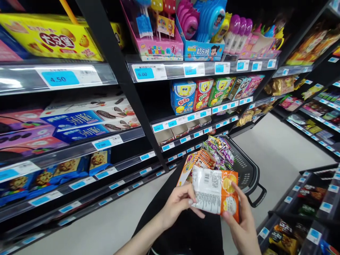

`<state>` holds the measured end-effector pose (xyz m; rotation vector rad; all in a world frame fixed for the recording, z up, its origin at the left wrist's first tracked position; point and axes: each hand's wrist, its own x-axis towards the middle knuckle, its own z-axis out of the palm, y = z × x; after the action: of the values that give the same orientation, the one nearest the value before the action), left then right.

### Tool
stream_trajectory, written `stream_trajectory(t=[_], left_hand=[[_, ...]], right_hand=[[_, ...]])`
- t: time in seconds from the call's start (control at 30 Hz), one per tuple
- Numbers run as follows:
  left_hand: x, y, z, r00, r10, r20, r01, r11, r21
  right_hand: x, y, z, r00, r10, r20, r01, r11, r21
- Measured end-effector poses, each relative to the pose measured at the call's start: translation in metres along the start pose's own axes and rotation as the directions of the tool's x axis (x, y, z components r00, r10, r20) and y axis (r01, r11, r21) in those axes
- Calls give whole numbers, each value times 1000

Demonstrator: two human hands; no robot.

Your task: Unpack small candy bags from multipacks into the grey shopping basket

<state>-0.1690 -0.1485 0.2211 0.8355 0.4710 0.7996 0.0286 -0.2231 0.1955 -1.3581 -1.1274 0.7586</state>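
Note:
An orange and white candy packet [208, 189] with orange-slice pictures is held up between both hands, its printed back and barcode toward me. My left hand [182, 203] pinches its lower left edge, fingers curled. With the thumb in front, my right hand [240, 216] grips its right end. Just beyond, a dark grey shopping basket [245, 159] holds several small purple and green packets [219, 150] and an orange-and-white box-like pack [198, 161]. The packet hides part of the basket's near side.
Black shelving [156, 147] with price tags runs along the left, bearing a yellow snack box [58, 39], blue biscuit boxes [79, 122], cartoon snack boxes [183, 97] and toy candies [209, 21]. A low shelf unit [300, 209] stands at the right. Pale floor [281, 145] lies between.

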Motion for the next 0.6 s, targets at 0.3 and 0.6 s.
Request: stream_trajectory(t=[0.3, 0.6], left_hand=[[-1, 5, -12, 998, -24, 53, 22, 999, 44], [-5, 3, -15, 999, 35, 38, -41, 985, 167]], right_hand=[[-8, -10, -2, 996, 89, -8, -88, 995, 42], [-4, -9, -12, 980, 199, 32, -200, 979, 31]])
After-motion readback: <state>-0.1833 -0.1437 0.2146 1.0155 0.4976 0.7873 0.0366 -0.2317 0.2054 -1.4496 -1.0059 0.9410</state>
